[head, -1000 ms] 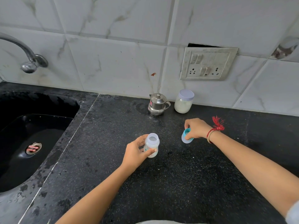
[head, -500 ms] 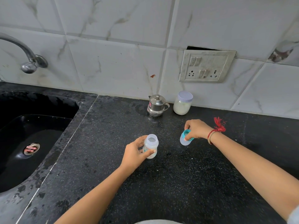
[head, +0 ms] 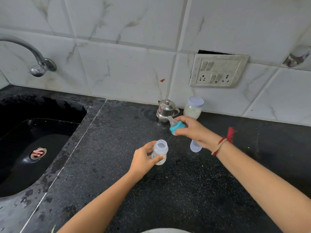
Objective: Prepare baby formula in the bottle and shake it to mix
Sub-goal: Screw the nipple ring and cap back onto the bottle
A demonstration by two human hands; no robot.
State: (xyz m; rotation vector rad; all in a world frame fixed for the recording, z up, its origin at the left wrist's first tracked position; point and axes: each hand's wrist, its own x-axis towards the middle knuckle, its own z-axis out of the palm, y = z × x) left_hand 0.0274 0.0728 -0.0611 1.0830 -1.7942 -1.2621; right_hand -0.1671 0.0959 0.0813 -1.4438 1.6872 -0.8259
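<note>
Left hand (head: 144, 158) grips the open bottle (head: 160, 147) upright; right hand (head: 193, 130) pinches the teal nipple ring (head: 176, 127), best set teat-up beside the bottle.

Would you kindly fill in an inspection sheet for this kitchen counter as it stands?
Surface: dark speckled stone counter.
Job's things: bottle upright, uncapped; teal teat ring lifted; clear cap lying on counter; lidded jar, white contents, by wall.
Clutter: small steel pot beside jar.
Hands: left hand grips bottle; right hand holds teat ring.
Cables: nothing seen.
Surroundings: sink and tap at left; switch panel on tiled wall.
</note>
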